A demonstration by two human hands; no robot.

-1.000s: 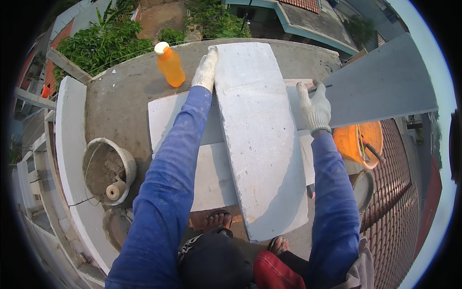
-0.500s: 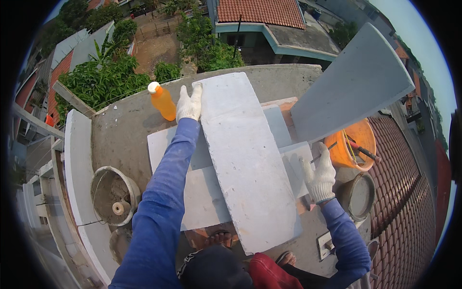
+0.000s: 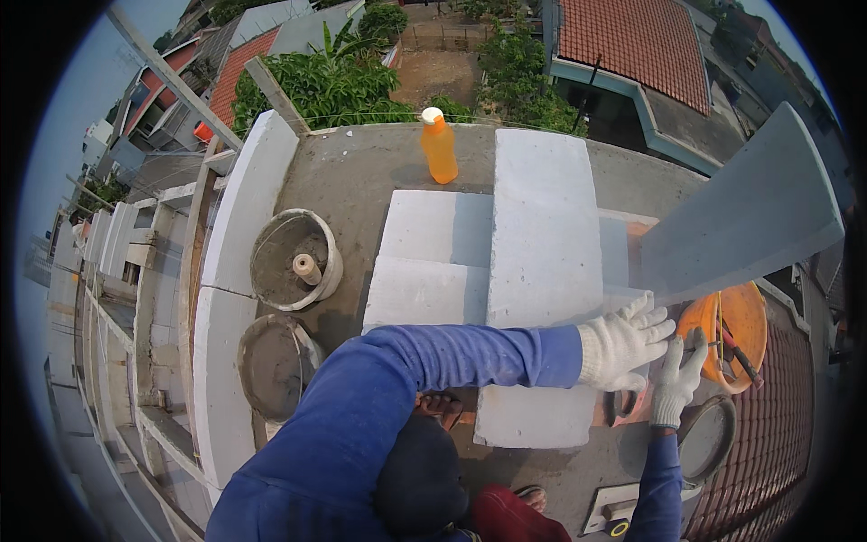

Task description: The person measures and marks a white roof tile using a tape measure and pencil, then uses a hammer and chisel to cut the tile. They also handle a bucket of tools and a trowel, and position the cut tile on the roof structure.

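Observation:
A long pale grey block point(image 3: 546, 226) lies lengthwise in front of me, on top of other flat blocks point(image 3: 424, 289). My left hand point(image 3: 623, 348), in a white knitted glove, reaches across it to the right, fingers spread and holding nothing. Close beside it my gloved right hand point(image 3: 677, 384) points upward near the orange bucket point(image 3: 754, 316). What looks like a thin dark stick point(image 3: 713, 343) shows at the right hand's fingertips, small and partly hidden. Below the left hand is a dark looped object point(image 3: 619, 406). Another pale slab point(image 3: 750, 208) stands tilted at the right.
At the left, two buckets of grey mortar point(image 3: 291, 262) point(image 3: 271, 366) stand by a low pale block wall point(image 3: 253, 217). An orange bottle point(image 3: 439, 149) stands at the far side. Another bucket point(image 3: 707, 438) and a flat trowel point(image 3: 610, 510) are near my right arm. Tiled roof point(image 3: 768, 425) lies beyond.
My left hand has let go of the block's far end and crossed over to the right, beside my right hand. The view has turned, so the block now appears straighter.

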